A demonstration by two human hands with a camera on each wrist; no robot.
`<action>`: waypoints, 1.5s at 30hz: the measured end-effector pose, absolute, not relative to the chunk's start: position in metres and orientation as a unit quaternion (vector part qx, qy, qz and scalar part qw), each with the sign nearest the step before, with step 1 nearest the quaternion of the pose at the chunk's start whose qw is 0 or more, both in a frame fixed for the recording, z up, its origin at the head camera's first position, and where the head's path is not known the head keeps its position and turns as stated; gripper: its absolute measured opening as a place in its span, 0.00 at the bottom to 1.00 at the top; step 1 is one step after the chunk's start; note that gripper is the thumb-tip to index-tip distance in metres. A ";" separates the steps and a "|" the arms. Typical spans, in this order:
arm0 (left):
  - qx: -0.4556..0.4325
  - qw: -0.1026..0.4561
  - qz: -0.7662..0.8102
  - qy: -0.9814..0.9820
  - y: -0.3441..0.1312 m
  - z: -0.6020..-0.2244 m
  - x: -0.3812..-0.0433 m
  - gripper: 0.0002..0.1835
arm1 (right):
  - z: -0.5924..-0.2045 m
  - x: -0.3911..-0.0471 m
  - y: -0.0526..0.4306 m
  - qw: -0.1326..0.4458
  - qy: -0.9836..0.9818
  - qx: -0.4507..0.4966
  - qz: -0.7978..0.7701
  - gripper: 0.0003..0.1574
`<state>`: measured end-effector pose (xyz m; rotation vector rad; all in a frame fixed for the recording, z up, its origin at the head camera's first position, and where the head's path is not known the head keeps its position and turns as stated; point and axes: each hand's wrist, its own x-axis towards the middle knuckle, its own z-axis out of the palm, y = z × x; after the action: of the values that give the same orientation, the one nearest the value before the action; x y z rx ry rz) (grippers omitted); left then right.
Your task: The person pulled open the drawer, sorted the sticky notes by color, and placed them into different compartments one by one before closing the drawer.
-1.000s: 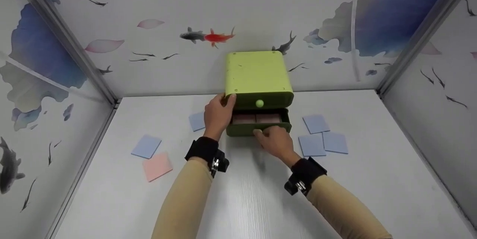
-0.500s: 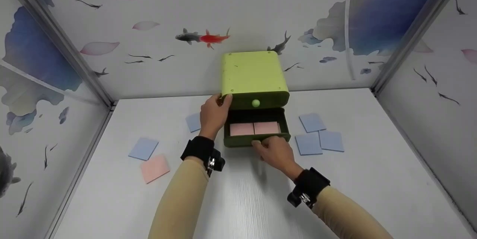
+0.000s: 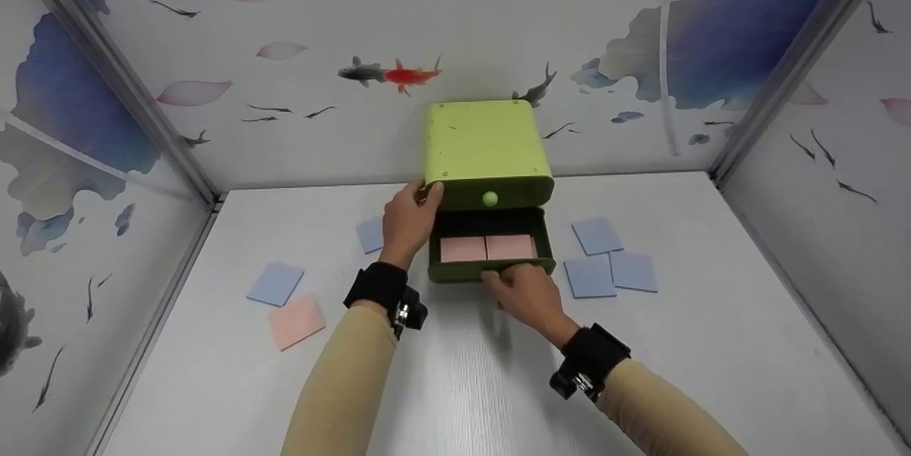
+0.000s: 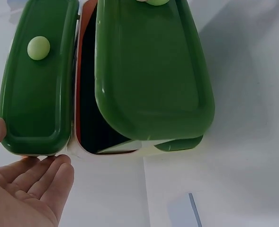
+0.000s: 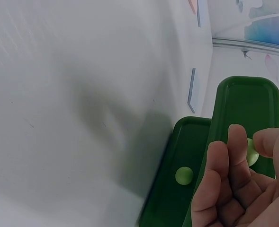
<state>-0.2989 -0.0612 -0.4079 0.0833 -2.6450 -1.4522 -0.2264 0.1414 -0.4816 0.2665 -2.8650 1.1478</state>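
A yellow-green box with two drawers [image 3: 487, 139] stands against the back wall. Its lower drawer [image 3: 455, 272] is pulled out, and two pink square tiles [image 3: 509, 247] lie side by side inside. The upper drawer [image 4: 37, 94], with a round pale-green knob, is closed. My left hand [image 3: 409, 221] holds the box at its front left edge, thumb at the front and fingers against the side. My right hand [image 3: 527, 292] pinches the lower drawer's knob [image 5: 252, 152] between thumb and fingers. The knob is hidden in the head view.
Several blue square tiles lie on the white table [image 3: 455, 385]: three right of the box, including one [image 3: 591, 277], one [image 3: 275, 284] at left and one [image 3: 370, 235] partly behind my left hand. A pink tile [image 3: 297, 322] lies at left. Printed walls enclose the table.
My right hand has drawn the lower drawer out toward me, bringing the pink tiles into fuller view. It has barely moved in the last half second. My left hand stays on the box.
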 end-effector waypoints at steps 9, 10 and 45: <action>0.019 0.036 -0.445 -0.894 -0.105 -0.415 -0.298 0.27 | -0.484 -0.228 0.143 0.009 -0.924 0.085 0.373 0.32; 0.019 0.030 -0.430 -0.902 -0.113 -0.416 -0.297 0.26 | -0.484 -0.228 0.144 0.006 -0.925 0.086 0.370 0.32; 0.023 -0.098 -0.036 -0.994 -0.245 -0.501 -0.224 0.21 | -0.510 -0.221 0.155 -0.068 -0.954 0.079 0.281 0.13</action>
<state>-0.2240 -0.2454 -0.5007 0.0777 -3.3346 -0.1199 -0.2208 0.1548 -0.5096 0.2606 -3.1354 0.9223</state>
